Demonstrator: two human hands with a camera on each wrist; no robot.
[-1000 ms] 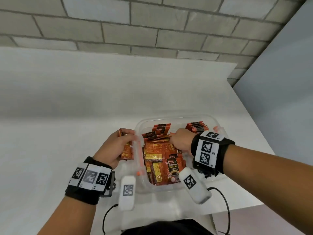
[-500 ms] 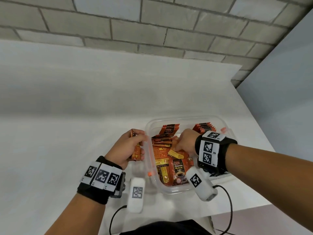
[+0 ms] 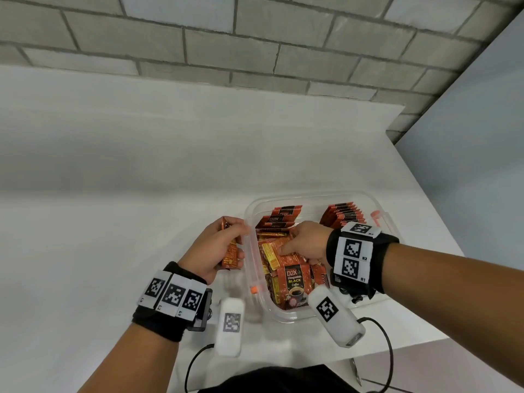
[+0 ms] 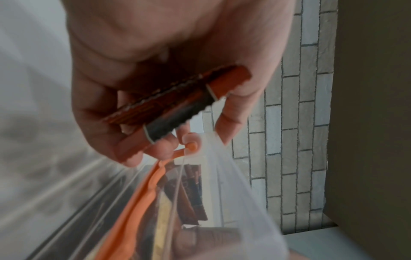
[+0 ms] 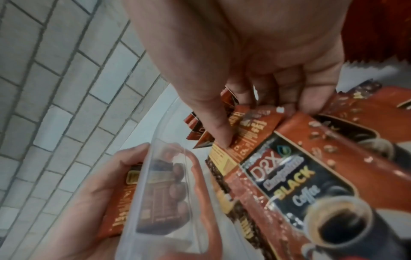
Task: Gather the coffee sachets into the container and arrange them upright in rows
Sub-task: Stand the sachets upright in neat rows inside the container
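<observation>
Two hands are working the same job from either side of the clear container's (image 3: 382, 222) left wall. The left hand (image 3: 215, 251) is curling its fingers round a small stack of sachets (image 3: 231, 252) just outside that wall, edges lined up as the left wrist view shows, while the right hand (image 3: 304, 242) is reaching down inside, thumb and fingertips closing on the corner of one loose sachet (image 5: 249, 130) in the jumbled pile (image 3: 289, 279) — whether it is already pinched free, I cannot tell for certain, though the fingers are bent onto it. Judging from this, the step in hand is picking singles out of the heap and feeding them into the held stack. To do it well, the right hand should be lifting one sachet only, by its serrated end, turning it to match the print direction of the stack, and the left should be keeping a firm squeeze so the slippery foil packs are not fanning out. Beyond the right hand, a standing row (image 3: 344, 215) and some leaning sachets (image 3: 279, 219) are already sitting at the container's far end — new stacks belong beside them, upright and tight. Everything is resting on a plain white tabletop (image 3: 113, 208), near its corner, with a grey block wall (image 3: 255, 38) behind and a pale panel further out past the right arm.
</observation>
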